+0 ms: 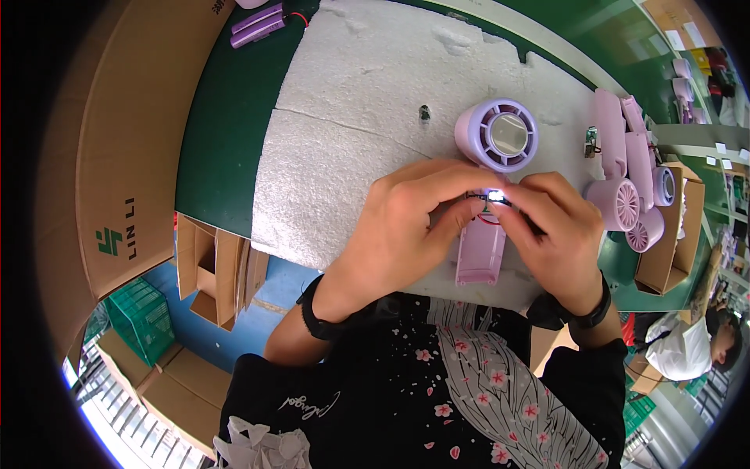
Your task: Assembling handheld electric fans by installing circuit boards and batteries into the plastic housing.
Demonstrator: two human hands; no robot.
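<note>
From my end, the small circuit board (495,196) sits right between the fingertips, its bright white glow washing out the detail. My left hand (402,223) pinches its left end between thumb and forefinger; my right hand (561,228) nips the other end, so both sets of fingers are narrow on it. I judge it very light and stiff but fragile: I'd hold it by its edges, squeeze gently, and put no pull on the thin red wire (489,222) just below the fingertips. Nearer the body from the fingers lies the pink shell (478,262), probably light, smooth plastic, best taken by its side walls. Just beyond the fingers, the purple fan head (500,134) rests on the white foam sheet (336,156). Right of my right fingers are more pink housings (613,141); well left, the green table (223,156) shows.
</note>
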